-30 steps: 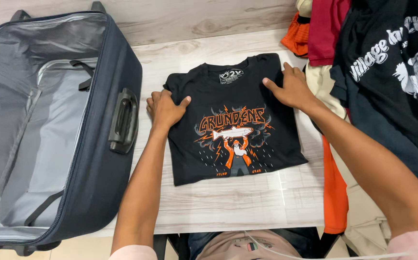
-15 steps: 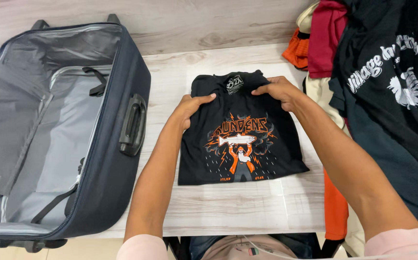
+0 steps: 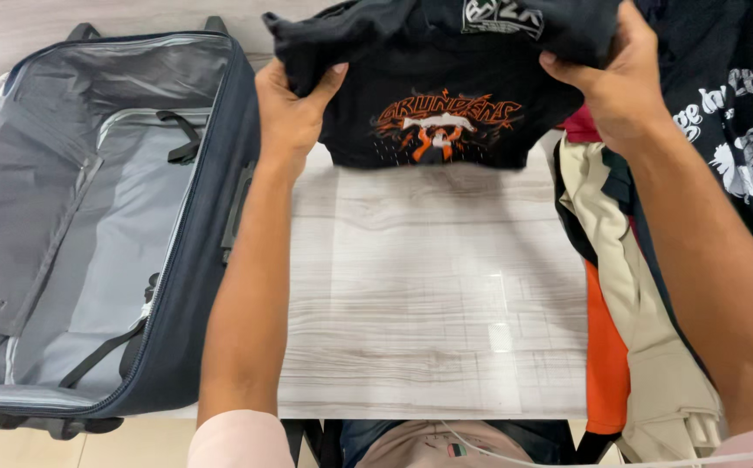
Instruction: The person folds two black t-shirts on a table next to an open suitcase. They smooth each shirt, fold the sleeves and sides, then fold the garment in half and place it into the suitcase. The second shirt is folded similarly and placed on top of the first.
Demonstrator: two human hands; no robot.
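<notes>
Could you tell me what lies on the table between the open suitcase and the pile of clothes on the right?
In the head view, only the left forearm crosses that stretch; the pale wood-grain table between the open suitcase and the clothes pile is otherwise bare.

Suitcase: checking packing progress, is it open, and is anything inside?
Open and empty: the suitcase lies with its lid back, showing only grey lining and loose straps.

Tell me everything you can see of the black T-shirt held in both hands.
The black T-shirt looks like soft knit cloth, with an orange and white graphic on its front and a small white neck label. It is folded and bunched along the top, held up above the pale wood-grain table. The left hand grips its left edge, the right hand its right.
</notes>
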